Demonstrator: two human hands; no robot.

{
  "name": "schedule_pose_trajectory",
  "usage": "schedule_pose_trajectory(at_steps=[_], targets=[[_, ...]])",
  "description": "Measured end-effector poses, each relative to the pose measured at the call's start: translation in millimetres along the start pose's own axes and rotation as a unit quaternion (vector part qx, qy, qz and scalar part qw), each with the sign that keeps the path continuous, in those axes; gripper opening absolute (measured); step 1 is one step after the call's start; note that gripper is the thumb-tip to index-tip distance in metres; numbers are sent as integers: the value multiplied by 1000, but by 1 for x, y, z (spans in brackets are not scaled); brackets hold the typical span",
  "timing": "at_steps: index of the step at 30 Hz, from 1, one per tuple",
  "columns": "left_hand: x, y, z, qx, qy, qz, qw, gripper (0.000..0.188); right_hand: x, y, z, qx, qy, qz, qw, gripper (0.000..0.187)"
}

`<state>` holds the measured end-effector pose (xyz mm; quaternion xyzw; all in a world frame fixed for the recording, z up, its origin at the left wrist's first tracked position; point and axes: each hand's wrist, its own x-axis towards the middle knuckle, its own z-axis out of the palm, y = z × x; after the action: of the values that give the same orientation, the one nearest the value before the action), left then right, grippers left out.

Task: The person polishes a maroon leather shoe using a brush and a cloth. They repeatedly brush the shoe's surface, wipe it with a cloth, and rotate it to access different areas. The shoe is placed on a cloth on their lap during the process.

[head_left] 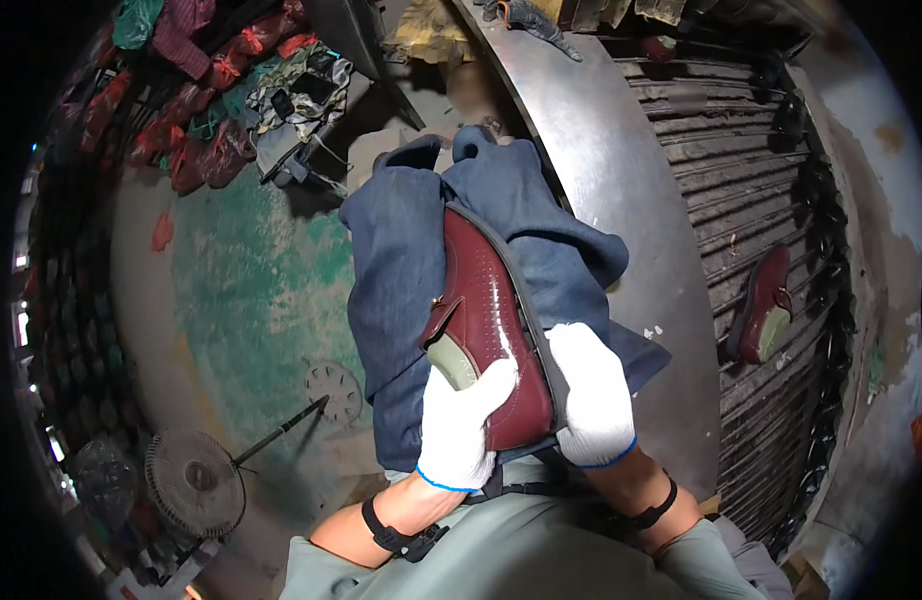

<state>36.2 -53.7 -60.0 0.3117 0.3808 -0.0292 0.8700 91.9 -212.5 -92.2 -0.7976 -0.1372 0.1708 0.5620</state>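
A glossy maroon shoe (486,300) with a dark sole edge lies lengthwise over my lap, on a dark blue cloth (401,260). My left hand (461,425), in a white glove, grips the shoe's near end by its opening. On the shoe's right side, my right hand (593,395), also in a white glove, clasps the sole edge. Both wrists wear black straps.
A curved metal bench edge (621,200) runs along the right, beside a slatted conveyor (761,180) carrying a second maroon shoe (763,308). A fan grille (194,483) stands on the green-stained floor (251,290) at lower left. Bagged bundles (201,110) are piled at upper left.
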Motion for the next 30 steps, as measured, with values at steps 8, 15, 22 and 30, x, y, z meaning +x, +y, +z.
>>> schedule_pose_trajectory(at_steps=[8,15,22,30], targets=[[1,3,-2,-5,6,-1,1000,71,3,-9,2,-25,0,-41,999,25],[4,5,-4,6,11,10,1000,72,-6,-9,21,11,54,-3,998,19],[13,2,-15,39,26,35,998,76,19,-34,11,-224,-83,-137,961,11],[13,8,-46,38,-28,3,999,77,54,-25,-19,30,-172,23,984,27]])
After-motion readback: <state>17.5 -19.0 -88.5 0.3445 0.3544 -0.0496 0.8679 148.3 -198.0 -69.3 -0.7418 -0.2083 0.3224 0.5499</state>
